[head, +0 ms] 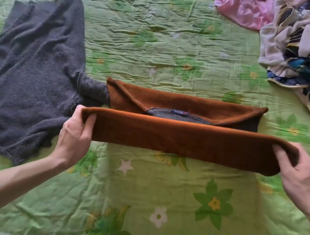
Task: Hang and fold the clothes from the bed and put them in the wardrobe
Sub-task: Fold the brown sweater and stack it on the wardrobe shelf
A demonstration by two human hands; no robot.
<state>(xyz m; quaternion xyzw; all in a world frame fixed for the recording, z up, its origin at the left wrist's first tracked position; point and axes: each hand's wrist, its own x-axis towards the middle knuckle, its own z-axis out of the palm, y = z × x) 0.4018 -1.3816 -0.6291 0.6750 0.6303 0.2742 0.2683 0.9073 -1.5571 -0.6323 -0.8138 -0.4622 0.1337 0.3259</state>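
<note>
At centre frame both hands lift the near edge of the brown top [186,140], its long axis running left to right between them. The left hand [75,133] and right hand [298,172] each pinch one end, fingers [89,119] curled over the fabric. Its far half, label up, lies just beyond on the bed [141,193]. A grey knit [29,74] lies at left; a pile [303,47] sits upper right.
</note>
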